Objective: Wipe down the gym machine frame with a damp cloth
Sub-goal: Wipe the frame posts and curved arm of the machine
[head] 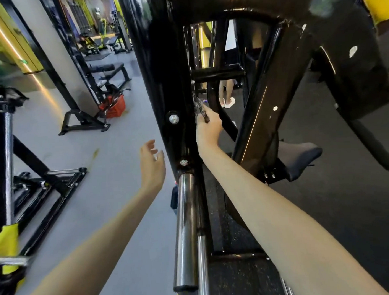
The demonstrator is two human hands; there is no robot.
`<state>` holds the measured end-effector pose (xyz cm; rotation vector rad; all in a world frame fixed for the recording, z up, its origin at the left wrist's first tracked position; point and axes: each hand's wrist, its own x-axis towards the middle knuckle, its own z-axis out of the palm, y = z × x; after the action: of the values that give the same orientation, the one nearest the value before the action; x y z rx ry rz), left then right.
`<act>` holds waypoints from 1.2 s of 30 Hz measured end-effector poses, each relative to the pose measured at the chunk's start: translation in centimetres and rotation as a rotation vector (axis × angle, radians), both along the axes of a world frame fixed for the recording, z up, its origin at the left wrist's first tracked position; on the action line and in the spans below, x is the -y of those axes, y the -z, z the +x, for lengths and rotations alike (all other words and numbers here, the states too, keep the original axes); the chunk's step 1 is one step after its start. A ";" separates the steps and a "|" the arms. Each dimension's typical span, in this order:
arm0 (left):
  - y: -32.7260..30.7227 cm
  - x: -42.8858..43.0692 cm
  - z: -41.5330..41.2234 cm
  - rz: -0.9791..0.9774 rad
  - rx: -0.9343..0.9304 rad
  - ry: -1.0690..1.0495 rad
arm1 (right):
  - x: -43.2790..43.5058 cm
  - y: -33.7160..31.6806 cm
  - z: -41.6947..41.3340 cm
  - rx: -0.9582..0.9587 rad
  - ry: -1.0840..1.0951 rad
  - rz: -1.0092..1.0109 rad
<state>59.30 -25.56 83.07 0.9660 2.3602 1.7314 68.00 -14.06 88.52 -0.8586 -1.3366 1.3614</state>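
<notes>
Against the black machine frame, right hand clamps the cloth; left hand spread, empty.

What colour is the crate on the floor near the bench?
Orange-red crate, seen in the head view.

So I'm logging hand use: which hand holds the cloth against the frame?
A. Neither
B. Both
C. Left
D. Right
D: the right hand grips the dark cloth against the black frame, while the left hand hangs open and empty beside it.
</notes>
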 end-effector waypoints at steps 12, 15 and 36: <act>4.7 -3.0 -2.3 -0.295 0.134 0.144 | -0.4 7.7 -0.5 0.232 0.100 -0.146; 6.4 -3.3 -2.1 -0.301 0.205 0.142 | 2.1 11.7 -0.4 0.288 0.177 -0.241; 16.3 3.8 -1.7 -0.350 0.716 -0.017 | 3.4 22.5 1.4 0.285 0.037 -0.303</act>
<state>57.64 -29.40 66.79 0.2119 2.0620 1.2899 69.44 -17.50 66.01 -1.3161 -1.3364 1.4756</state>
